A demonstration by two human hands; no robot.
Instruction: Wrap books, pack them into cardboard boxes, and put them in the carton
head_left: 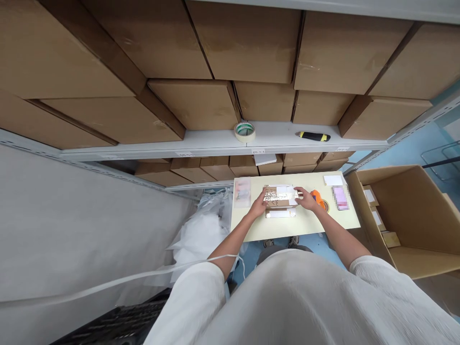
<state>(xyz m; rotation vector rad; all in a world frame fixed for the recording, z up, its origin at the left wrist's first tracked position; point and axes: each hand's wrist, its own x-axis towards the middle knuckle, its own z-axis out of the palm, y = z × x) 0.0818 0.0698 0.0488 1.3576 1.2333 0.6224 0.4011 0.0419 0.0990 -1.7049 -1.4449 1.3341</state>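
Note:
A small brown cardboard box (276,203) with shiny clear tape across its top and a white paper patch is between my two hands over the pale yellow table (251,230). My left hand (259,204) grips the box's left end, fingers along its side. At the right end, my right hand (305,199) has its thumb and fingers closed on the box near the tape's edge. Just below the box lies a flat piece with a white label (280,213). Right beside my right hand is an orange tape dispenser (316,198) with a roll of tape.
A white card (333,180) and a pink-purple blurred item (340,197) lie at the table's right. Above, a shelf (212,147) bears cartons, a tape roll (245,132) and a utility knife (314,136). A large open carton (424,211) stands right; white plastic bags (201,235) lie left.

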